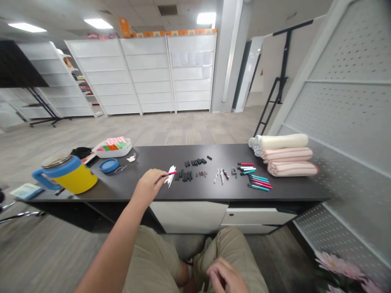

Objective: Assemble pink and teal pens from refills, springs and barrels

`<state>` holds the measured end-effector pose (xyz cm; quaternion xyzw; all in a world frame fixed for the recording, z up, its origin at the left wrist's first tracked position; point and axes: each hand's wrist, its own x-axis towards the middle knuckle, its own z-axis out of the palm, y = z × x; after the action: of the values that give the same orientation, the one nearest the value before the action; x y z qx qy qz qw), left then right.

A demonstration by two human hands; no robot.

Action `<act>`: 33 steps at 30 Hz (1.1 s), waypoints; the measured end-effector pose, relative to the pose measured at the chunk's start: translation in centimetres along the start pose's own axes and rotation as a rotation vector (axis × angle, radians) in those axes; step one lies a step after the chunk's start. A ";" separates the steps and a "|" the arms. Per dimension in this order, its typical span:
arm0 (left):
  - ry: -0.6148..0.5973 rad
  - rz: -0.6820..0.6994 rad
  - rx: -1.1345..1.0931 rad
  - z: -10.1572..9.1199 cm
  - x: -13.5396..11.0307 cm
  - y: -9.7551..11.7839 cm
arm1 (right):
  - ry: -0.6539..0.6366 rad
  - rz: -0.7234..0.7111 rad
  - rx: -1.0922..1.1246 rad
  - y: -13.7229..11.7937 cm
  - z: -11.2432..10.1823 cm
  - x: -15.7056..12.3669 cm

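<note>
Fingertips and thumb of the left hand [149, 182] were closed in a pinch on one end of a slim red pen-like tube [172, 173], whose free end pointed right. The tube was over a loose bunch of thin white sticks [170, 179] on a long dark tabletop [152, 156]; whether it touched them could not be told. The right hand [227, 276] was low by the right leg of the khaki trousers [244, 252], its fingers loosely curled; whether they held anything could not be told.

Just right of the sticks lay a row of short black cylinders [185, 177], with more black pieces [199, 161] behind it. Farther right were small brown pieces [200, 174], slender silver-and-white parts [221, 176], little shiny metal pieces [234, 172] and a spread of red, white and teal pen-like tubes [259, 182]. Rolled cream and pink towels [288, 155] were stacked at the right end. Toward the left were a round blue lid [108, 165], a white tray [113, 154] of colourful items and a yellow mug with a blue handle [77, 178].
</note>
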<state>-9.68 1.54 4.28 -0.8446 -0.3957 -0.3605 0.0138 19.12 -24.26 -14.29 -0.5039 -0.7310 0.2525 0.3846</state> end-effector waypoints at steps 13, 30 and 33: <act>-0.386 0.068 -0.527 5.2 5.0 12.5 | 0.377 0.003 -0.394 -3.8 -12.2 14.0; -0.215 -0.340 -0.463 6.8 -0.5 7.5 | 0.364 0.168 -0.565 1.7 -16.1 14.3; -0.264 -0.268 -0.353 6.2 -0.3 6.3 | 0.364 0.071 -0.599 2.0 -16.9 15.3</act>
<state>-1.87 -1.07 1.17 -0.8137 -0.4334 -0.3092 -0.2334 31.05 -9.60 -1.38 -0.6563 -0.6740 -0.0541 0.3347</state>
